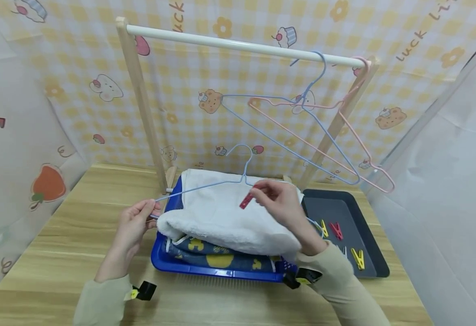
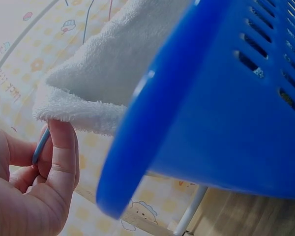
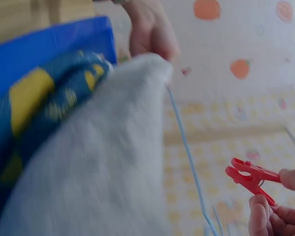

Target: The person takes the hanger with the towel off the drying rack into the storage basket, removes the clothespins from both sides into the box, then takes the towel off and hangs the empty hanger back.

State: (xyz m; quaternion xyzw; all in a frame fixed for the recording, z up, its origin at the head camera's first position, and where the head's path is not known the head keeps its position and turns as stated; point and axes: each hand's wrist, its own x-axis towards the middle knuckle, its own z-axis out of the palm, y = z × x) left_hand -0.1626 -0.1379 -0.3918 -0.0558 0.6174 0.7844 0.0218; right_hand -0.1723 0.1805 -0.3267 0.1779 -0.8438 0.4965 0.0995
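My left hand pinches the left end of a light blue wire hanger, whose wire shows between thumb and fingers in the left wrist view. A white towel is folded over the hanger's lower bar and lies across a blue basket. Above the towel, near the hanger's right shoulder, my right hand pinches a red clothespin. In the right wrist view the clothespin stands apart from towel and wire. The hanger's right end is hidden.
A rack with a white rod carries a blue hanger and a pink hanger. Under the towel lies a dark blue cloth with yellow patterns. To the right, a dark tray holds yellow and red clothespins.
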